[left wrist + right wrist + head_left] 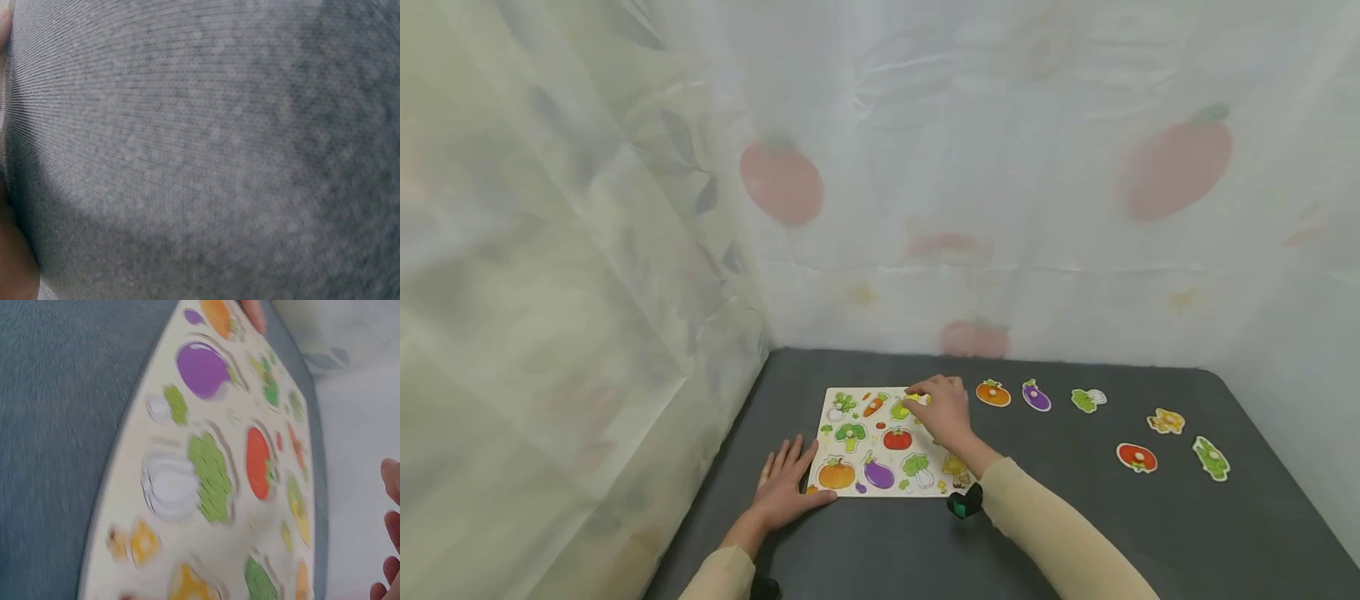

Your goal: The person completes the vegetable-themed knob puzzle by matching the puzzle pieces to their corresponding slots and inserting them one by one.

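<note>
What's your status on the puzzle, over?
Left hand flat on the table, steadying the board. Right hand on a piece at the board's top right, grip hidden. Six loose pieces right of it; nothing blocking.

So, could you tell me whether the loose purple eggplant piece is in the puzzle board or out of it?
Out: the eggplant piece lies on the table, right of the puzzle board.

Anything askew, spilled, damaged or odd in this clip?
Nothing stands out. The square wooden vegetable puzzle board lies flat on the dark grey table, and six loose vegetable pieces lie flat to its right. The left hand rests at the board's corner; the right hand is over its upper right.
</note>
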`<state>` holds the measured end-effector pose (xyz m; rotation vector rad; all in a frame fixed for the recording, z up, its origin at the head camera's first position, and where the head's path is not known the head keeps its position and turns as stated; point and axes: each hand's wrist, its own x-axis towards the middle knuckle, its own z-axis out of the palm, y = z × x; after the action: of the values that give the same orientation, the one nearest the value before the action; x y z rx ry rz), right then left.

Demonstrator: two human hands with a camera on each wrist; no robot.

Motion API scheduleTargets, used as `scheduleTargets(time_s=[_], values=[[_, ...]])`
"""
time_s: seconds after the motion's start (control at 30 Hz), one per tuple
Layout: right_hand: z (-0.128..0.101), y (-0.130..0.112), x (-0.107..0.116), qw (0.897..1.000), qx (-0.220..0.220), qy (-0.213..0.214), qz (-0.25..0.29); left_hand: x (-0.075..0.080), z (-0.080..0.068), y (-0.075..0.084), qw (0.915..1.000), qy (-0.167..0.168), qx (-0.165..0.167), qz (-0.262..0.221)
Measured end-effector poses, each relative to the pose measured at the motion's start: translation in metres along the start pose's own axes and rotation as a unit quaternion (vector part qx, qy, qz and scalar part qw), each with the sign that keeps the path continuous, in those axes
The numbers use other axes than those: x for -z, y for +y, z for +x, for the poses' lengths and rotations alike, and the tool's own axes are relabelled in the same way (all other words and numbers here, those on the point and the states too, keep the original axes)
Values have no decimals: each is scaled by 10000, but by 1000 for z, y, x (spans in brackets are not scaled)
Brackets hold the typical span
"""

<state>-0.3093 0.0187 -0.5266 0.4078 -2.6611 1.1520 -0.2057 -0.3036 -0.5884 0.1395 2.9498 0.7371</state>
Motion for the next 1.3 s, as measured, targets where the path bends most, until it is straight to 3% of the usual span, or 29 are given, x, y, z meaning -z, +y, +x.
scheduleTargets(time_s=[0.2,0.43,0.73,1.0,1.3], values=[[-5,26,30,9999,-43,-113,75,-4,0,-4,9999,113,-66,-36],[-25,84,66,9994,-117,99,-306,-3,0,-3,9996,179,-207,-33],[-69,159,138,9951,-154,589,-782,-1,1,1,9998,136,-166,27],[-113,199,204,9907,-817,757,-778,1,0,4,9996,115,-236,-102],[-141,227,228,9863,-1019,492,-1203,3,-2,2,9996,78,-217,-137]])
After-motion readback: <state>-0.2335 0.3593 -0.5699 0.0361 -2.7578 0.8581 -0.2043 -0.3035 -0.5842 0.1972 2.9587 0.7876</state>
